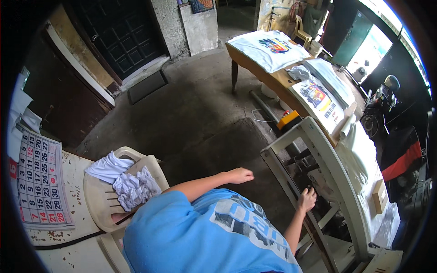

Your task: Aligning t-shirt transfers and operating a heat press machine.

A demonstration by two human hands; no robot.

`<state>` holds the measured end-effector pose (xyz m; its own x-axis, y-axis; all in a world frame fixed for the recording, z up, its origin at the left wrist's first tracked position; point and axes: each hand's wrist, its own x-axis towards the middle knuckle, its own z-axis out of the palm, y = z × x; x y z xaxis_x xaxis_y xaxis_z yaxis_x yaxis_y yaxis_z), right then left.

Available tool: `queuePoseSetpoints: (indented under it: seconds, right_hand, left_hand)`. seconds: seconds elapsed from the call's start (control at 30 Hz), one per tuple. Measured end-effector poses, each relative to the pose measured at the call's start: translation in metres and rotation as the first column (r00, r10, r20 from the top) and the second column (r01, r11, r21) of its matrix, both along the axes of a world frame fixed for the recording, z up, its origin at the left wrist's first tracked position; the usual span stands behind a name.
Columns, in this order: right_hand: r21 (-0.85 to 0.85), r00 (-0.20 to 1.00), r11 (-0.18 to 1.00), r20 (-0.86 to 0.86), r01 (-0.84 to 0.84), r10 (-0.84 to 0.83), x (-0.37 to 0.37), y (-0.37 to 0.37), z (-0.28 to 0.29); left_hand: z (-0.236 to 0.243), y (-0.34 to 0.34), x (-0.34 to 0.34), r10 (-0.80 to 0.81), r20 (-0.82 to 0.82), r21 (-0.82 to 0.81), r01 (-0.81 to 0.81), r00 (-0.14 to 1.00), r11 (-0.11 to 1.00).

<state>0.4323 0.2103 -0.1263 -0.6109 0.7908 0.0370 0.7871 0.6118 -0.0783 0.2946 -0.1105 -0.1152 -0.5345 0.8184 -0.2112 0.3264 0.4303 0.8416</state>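
Note:
My left hand [240,175] hangs over the dark floor in front of my blue shirt, its fingers curled loosely in, with nothing visible in them. Over at the right, my right hand [307,199] is at the long dark rail of a pale metal machine frame [318,141]. Its fingers are bent round a small dark part at the rail, too small to make out. A yellow and black box [289,121] sits at the far end of the frame.
Printed white shirts [277,50] lie on a brown table [246,57] beyond the machine. Crumpled white cloths [136,186] rest on a plastic chair [98,204] at left, beside a calendar [43,182]. A motorcycle [378,109] stands far right; a wooden block [380,196] lies behind the frame.

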Motion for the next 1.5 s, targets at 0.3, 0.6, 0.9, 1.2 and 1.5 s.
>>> queuePoseSetpoints:
  seconds: [0.3, 0.6, 0.9, 1.2, 1.5]
  right_hand:
    - [-0.236, 0.999, 0.971, -0.010, 0.035, -0.039, -0.001, 0.000, 0.015]
    - [-0.440, 0.964, 0.858, 0.158, 0.264, -0.215, -0.018, 0.016, 0.014]
    - [-0.111, 0.513, 0.833, -0.742, 0.541, -0.432, -0.140, 0.106, -0.052]
    - [-0.301, 0.716, 0.877, -0.507, 0.375, -0.480, -0.337, 0.045, -0.002]
    - [-0.210, 0.759, 0.791, -0.225, 0.575, -0.611, -0.373, -0.011, 0.021]
  left_hand:
    - [-0.120, -0.197, -0.013, 0.146, 0.078, -0.782, -0.030, 0.986, 0.623]
    - [-0.153, -0.298, -0.002, 0.663, 0.176, -0.786, -0.302, 0.727, 0.539]
    - [-0.141, -0.313, -0.110, 0.800, 0.336, -0.681, -0.458, 0.497, 0.571]
    - [-0.118, -0.357, -0.290, 0.871, 0.061, -0.306, -0.821, 0.488, 0.481]
    - [-0.153, -0.344, -0.356, 0.734, 0.246, -0.716, -0.392, 0.633, 0.578]
